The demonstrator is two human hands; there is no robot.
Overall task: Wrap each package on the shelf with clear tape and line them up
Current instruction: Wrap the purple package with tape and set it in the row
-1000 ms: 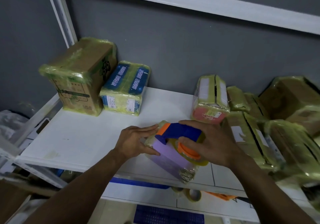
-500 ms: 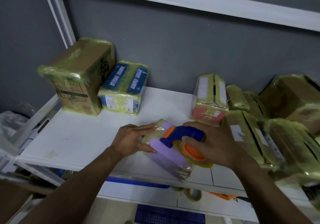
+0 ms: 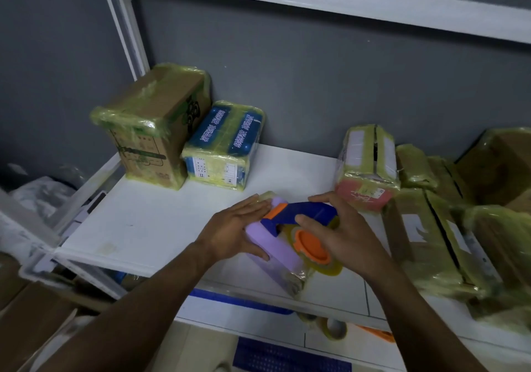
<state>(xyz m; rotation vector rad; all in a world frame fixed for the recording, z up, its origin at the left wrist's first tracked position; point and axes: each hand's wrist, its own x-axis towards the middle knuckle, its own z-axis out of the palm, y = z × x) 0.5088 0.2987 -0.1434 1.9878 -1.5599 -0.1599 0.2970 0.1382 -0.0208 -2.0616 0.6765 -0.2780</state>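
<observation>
Lying askew near the front edge of the shelf (image 3: 161, 222), the package (image 3: 275, 253) is steadied between both hands. It is purple and partly filmed in clear tape, and its crumpled near end is pointed toward 5 o'clock. The left hand (image 3: 232, 233) is laid flat against the package's 9 o'clock side, with fingers straight and nothing clasped. The right hand (image 3: 342, 239) is curled round the dispenser (image 3: 304, 216), a blue body with an orange hub, which is pressed onto the package's top. The thumb is set beside the hub, and the fingers are wrapped over the blue back.

At 10 o'clock from the package, a brown box (image 3: 149, 130) and a blue box (image 3: 224, 144) are stood side by side, touching, against the wall (image 3: 316, 84); both are bound in yellowish film. At 2 o'clock a pink-ended box (image 3: 366, 167) is stood. From 3 o'clock onward, further wrapped boxes (image 3: 425, 236) are crowded together. At 6 o'clock, below the shelf, a spare roll (image 3: 334, 328) is seen on a lower level.
</observation>
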